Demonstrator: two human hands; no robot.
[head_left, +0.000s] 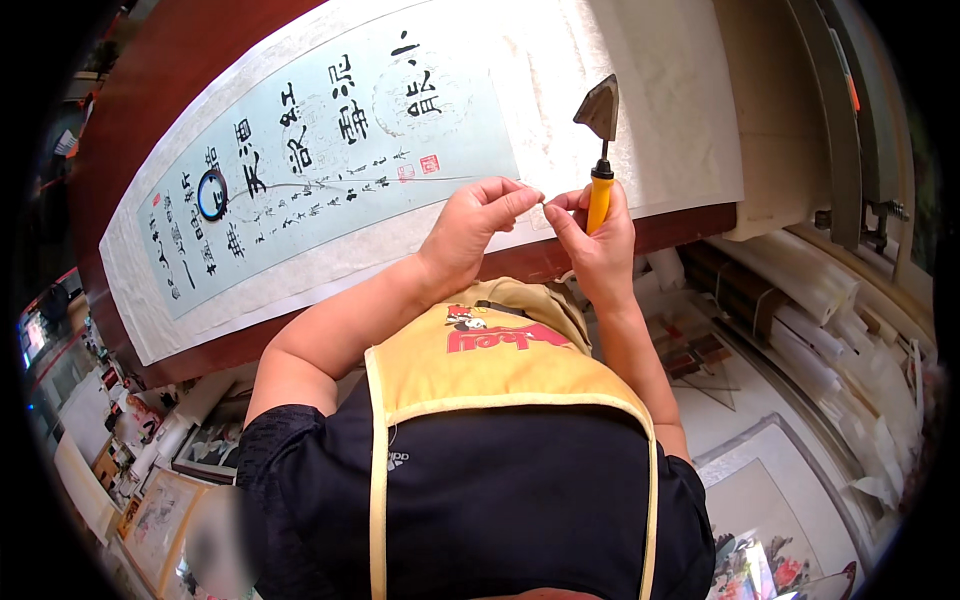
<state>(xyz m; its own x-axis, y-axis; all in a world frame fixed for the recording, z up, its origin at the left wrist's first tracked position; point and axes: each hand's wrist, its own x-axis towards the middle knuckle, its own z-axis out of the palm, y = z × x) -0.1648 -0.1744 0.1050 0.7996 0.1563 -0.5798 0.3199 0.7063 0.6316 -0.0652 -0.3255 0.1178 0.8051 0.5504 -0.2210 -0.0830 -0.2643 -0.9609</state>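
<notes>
Near the front edge of a long calligraphy sheet with pale blue ground and white border, my left hand pinches a thin strand. This runs across the sheet from a blue-and-black ring. My right hand grips a tool with a yellow handle and triangular metal blade, held upright. Its thumb and index finger are also pinched close to my left fingertips; the tiny piece between them is too small to make out.
The red-brown table carries white backing paper. A metal frame stands at the right, above rolled paper. Lower left are framed paintings and assorted small items; lower right, another painting lies.
</notes>
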